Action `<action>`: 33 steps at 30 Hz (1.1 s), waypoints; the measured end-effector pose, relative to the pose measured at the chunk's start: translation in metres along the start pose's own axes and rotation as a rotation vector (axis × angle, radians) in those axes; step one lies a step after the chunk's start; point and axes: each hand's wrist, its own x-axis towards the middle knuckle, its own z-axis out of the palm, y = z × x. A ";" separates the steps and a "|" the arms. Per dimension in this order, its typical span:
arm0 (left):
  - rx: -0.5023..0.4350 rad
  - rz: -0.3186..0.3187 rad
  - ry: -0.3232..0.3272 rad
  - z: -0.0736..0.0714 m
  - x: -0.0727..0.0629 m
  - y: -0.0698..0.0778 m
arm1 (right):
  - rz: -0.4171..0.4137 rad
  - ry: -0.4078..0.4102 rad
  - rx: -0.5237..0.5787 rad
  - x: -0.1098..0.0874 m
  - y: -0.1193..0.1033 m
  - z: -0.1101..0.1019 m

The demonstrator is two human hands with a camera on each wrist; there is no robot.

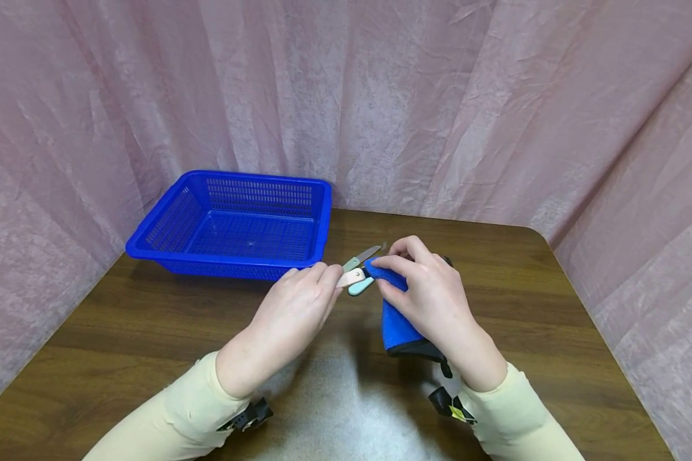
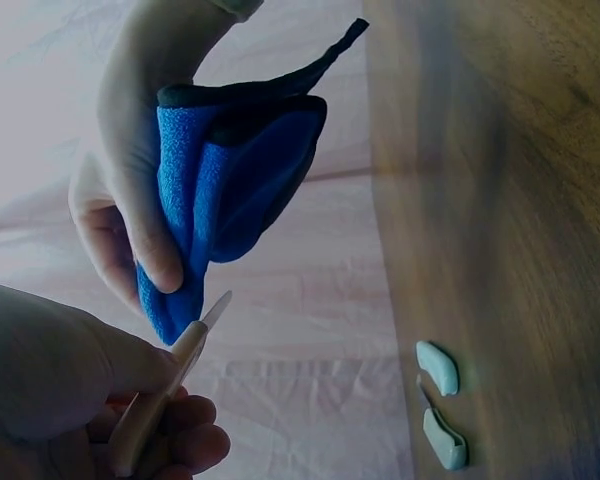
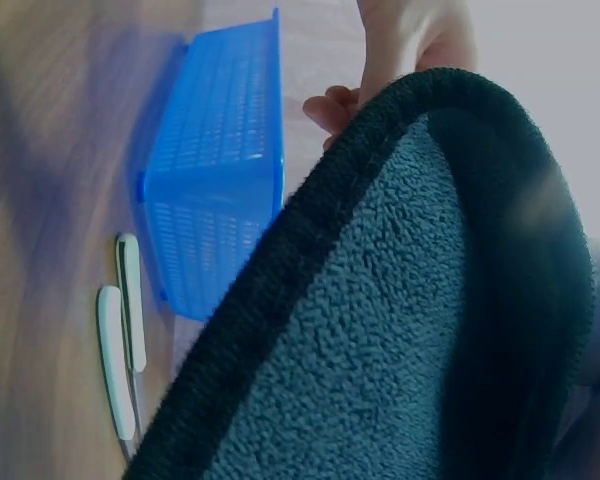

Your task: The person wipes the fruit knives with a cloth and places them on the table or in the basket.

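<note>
My left hand [image 1: 296, 304] grips a small knife by its pale pink handle [image 1: 350, 278], blade pointing to the right. In my right hand [image 1: 432, 294], a blue cloth [image 1: 400, 326] with black edging is pinched between thumb and fingers and hangs down in folds. The cloth's upper end meets the knife at its blade in the head view. Part of the blade [image 2: 218, 309] shows beside the cloth in the left wrist view; whether they touch, I cannot tell. Two mint-green-handled knives, one nearer [image 1: 360, 287] and one farther [image 1: 352, 263], lie on the table beyond my hands.
A blue plastic basket [image 1: 230, 259] with slotted walls stands at the back left of the brown wooden table [image 1: 507, 269], just beyond my left hand. Pink curtains [image 1: 403, 109] hang behind the table and at its sides.
</note>
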 end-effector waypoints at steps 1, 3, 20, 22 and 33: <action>-0.003 0.000 -0.001 0.000 0.000 0.000 | -0.006 0.000 0.000 0.000 -0.001 0.000; -0.007 0.001 -0.003 0.000 0.000 0.001 | -0.015 -0.001 0.001 0.000 -0.001 0.001; -0.018 0.007 0.013 0.001 0.000 0.004 | -0.021 -0.016 -0.015 0.001 -0.002 0.002; -0.021 0.007 0.011 0.001 0.000 0.004 | -0.021 -0.018 -0.017 0.001 -0.001 0.002; -0.014 0.004 -0.010 0.000 0.001 0.003 | 0.005 -0.021 -0.024 0.001 0.004 0.001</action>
